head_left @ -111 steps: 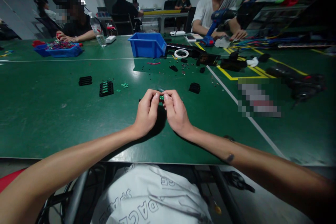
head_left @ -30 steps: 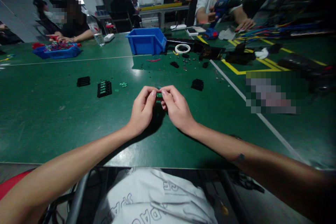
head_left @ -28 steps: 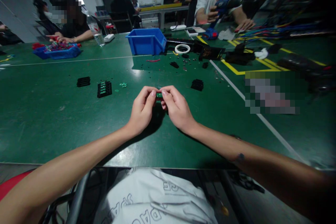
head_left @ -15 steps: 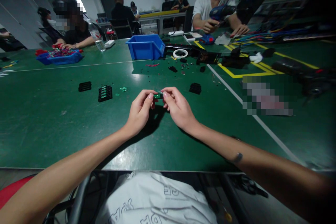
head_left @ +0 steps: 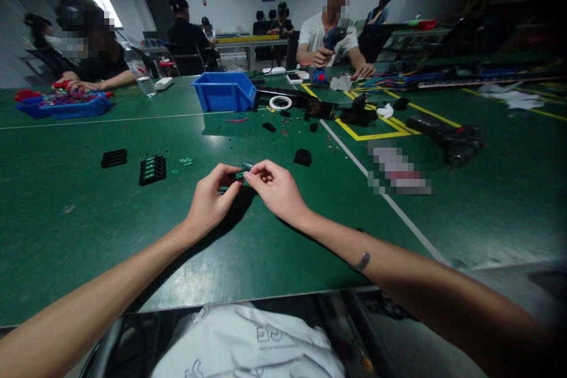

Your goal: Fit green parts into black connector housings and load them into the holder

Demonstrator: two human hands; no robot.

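1. The left hand [head_left: 208, 201] and right hand [head_left: 274, 189] meet above the near middle of the table [head_left: 88, 230], with a small part [head_left: 240, 175] between their fingertips.
2. Left of the hands lies a slotted holder [head_left: 152, 169], and farther left a flat holder [head_left: 114, 157].
3. A small block [head_left: 303, 157] lies to the right, just behind the hands.
4. Far behind stands a bin [head_left: 225, 91], with a tape roll [head_left: 280, 103] on its right.
5. A power tool [head_left: 447, 136] lies far right.

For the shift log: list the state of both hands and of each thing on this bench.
left hand, fingertips pinched on the small green part
right hand, pinching the same part from the other side
small green part, held off the bench between both hands
blue bin, upright, open-topped
black holder, lying flat, green pieces in its slots
tape roll, lying flat
power tool, lying on its side, unheld
blue tray, filled with coloured pieces
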